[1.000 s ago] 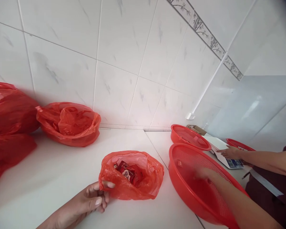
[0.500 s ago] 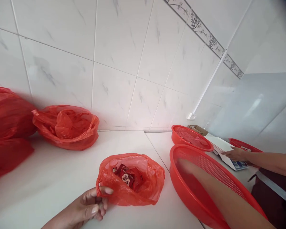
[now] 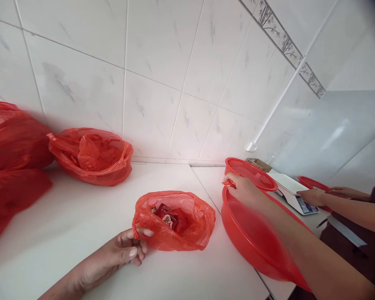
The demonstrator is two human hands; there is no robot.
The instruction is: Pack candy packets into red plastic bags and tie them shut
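Observation:
My left hand pinches the near rim of a small red plastic bag that lies open on the white counter. Inside the bag are several small red packets. My right hand reaches across a large red mesh basket and grips its far rim, fingers curled over the edge. The forearm lies over the basket's inside.
A second red basket stands behind the large one. Another person's hand rests on a white scale, with a third red basket beyond. Larger red bags sit at the left against the tiled wall.
My right hand has come up out of the large basket's inside and now holds its far rim. My left hand still pinches the small bag's rim.

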